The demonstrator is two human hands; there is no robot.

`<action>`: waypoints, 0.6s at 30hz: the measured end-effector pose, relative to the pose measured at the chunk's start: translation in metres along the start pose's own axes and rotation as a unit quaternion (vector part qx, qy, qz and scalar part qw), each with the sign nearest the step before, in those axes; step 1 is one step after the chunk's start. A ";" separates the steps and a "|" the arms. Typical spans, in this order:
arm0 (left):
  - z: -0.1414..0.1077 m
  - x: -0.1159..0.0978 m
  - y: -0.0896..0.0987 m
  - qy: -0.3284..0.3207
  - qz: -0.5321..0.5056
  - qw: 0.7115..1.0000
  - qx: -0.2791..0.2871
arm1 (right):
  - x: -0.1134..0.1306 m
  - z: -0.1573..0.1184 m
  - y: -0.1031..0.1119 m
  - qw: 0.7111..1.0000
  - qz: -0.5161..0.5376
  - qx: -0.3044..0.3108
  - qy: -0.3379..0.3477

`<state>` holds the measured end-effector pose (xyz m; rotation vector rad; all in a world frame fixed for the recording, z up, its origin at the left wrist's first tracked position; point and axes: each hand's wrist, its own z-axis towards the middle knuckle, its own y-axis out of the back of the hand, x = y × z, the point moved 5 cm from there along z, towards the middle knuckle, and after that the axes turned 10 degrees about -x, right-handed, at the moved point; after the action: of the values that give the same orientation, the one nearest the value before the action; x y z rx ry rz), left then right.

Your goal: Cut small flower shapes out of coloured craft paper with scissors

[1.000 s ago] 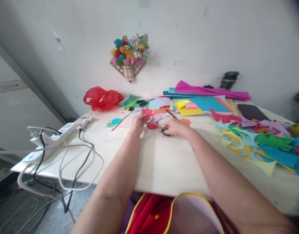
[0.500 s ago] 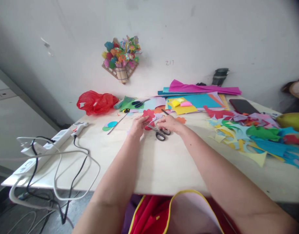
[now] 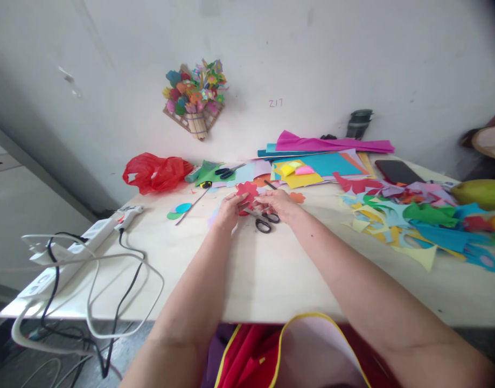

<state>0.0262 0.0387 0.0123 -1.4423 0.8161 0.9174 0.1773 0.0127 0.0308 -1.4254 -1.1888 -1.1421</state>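
Note:
A red paper flower (image 3: 247, 188) with a scalloped edge is pinched between the thumb and fingers of my left hand (image 3: 230, 210). My right hand (image 3: 275, 203) closes its fingertips at the flower's right edge. A thin dark stick (image 3: 270, 185) juts out beyond my right hand; whether that hand grips it I cannot tell. Under the hands, dark-handled scissors (image 3: 264, 225) lie on the table, their blades partly covered. More red paper shows below the flower. An orange paper flower (image 3: 297, 198) lies right of my right hand.
Paper scraps (image 3: 409, 221) cover the table's right side, near a phone (image 3: 398, 172). Coloured sheets (image 3: 336, 164) are stacked at the back. A second pair of scissors (image 3: 228, 172) and a red plastic bag (image 3: 156, 171) lie back left. A power strip (image 3: 65, 258) with looping cables occupies the left edge.
My right hand has moved left, bringing its fingertips to the red paper flower. My left hand still holds the flower. The whole view has shifted slightly.

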 end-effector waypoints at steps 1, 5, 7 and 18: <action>0.000 0.001 0.000 -0.001 0.000 1.000 0.002 | 0.000 0.000 0.000 1.000 0.004 -0.005 0.000; 0.002 0.002 0.000 -0.003 -0.002 1.000 0.005 | 0.002 -0.002 -0.001 1.000 0.010 -0.016 -0.002; 0.002 0.002 0.000 -0.003 -0.004 1.000 0.007 | 0.003 -0.005 -0.002 1.000 0.013 -0.018 -0.011; -0.002 0.000 -0.004 -0.047 -0.008 0.999 0.005 | -0.002 -0.008 -0.005 0.994 0.072 -0.002 -0.084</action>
<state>0.0302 0.0370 0.0138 -1.3841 0.7371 0.9609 0.1710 0.0054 0.0300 -1.6078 -1.1787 -0.9410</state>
